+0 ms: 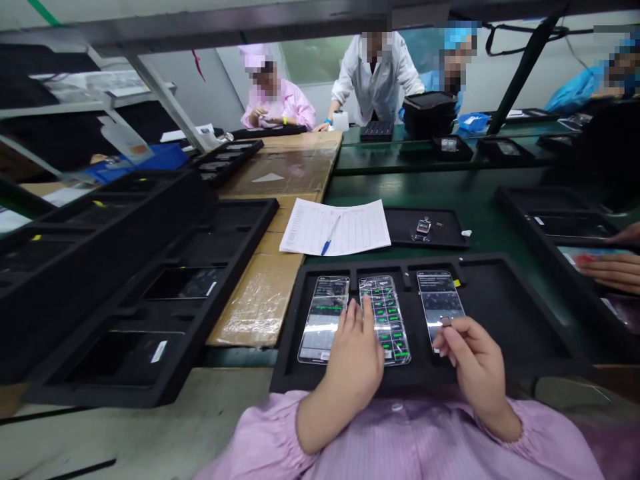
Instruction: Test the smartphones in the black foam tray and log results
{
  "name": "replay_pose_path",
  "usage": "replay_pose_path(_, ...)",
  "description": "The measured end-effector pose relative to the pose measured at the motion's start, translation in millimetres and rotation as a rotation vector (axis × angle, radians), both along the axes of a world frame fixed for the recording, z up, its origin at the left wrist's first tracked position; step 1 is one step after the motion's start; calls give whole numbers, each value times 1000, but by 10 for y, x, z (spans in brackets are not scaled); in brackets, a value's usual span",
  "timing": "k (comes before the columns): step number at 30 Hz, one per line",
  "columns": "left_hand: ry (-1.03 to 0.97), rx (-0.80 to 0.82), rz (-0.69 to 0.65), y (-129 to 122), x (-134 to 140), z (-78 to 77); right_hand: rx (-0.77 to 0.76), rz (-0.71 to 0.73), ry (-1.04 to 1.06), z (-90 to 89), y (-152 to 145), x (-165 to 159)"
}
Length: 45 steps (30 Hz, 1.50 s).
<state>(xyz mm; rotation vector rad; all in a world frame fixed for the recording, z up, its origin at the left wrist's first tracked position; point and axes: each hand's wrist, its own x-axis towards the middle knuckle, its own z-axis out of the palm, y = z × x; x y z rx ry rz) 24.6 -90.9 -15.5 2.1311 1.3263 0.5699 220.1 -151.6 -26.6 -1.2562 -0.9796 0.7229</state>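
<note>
A black foam tray (525, 300) in front of me holds three phones with lit screens. Fingers stretched out, my left hand (356, 347) lies over the gap between the left phone (320, 333) and the middle phone (393, 313). Its index fingertip is on the middle phone's screen, which shows a grid with green marks. The other fingertips are by the left phone's right edge. My right hand (473, 350) pinches a small dark square piece (446, 321) over the lower part of the right phone (439, 293), which shows grey bands.
Behind the tray lie a printed sheet (350, 223), a blue pen (327, 241) and a small black tray (445, 233) with a small part. Stacked phone trays (165, 320) stand left, beside taped cardboard (260, 287). A co-worker's hands (615, 267) are at right; several people work beyond.
</note>
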Motion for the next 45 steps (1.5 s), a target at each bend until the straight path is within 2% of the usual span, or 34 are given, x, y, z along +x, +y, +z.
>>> replay_pose_path(3, -196, -143, 35, -55, 129, -23, -5, 17, -11, -21, -1, 3)
replay_pose_path(5, -380, -241, 126, -18, 170, -8, 8, 29, 0, -40, -1, 6)
replay_pose_path(8, -662, -515, 251, 111, 232, 38, 52, 63, 86, -24, 3, 16)
replay_pose_path(11, -806, -759, 174, 235, 273, 115, 10, 185, 259, 75, -5, 38)
replay_pose_path(14, -927, -754, 135, 283, 257, 240, -168, 408, 472, 199, -43, 59)
replay_pose_path(17, -1048, -641, 215, 267, 223, 383, -335, 596, 629, 268, -80, 26)
replay_pose_path(20, -1111, -543, 300, 230, 230, 481, -420, 687, 692, 272, -73, -86)
replay_pose_path(23, -1142, -488, 345, 202, 268, 513, -438, 734, 661, 245, -27, -225)
replay_pose_path(26, -1163, -441, 335, 174, 297, 507, -383, 691, 555, 217, 30, -322)
replay_pose_path(34, -1200, -284, 352, 45, 358, 469, -338, 434, 289, 233, 112, -419)
replay_pose_path(38, -1238, -117, 495, 224, 190, 544, -239, 465, 172, 223, 37, -323)
replay_pose_path(40, -1159, -53, 544, 365, 54, 542, -157, 399, 171, 195, 0, -181)
replay_pose_path(42, -1000, -168, 469, 473, -30, 458, -71, 229, 244, 168, -11, 4)
replay_pose_path(45, -719, -376, 307, 506, 12, 220, 26, -50, 359, 139, 18, 260)
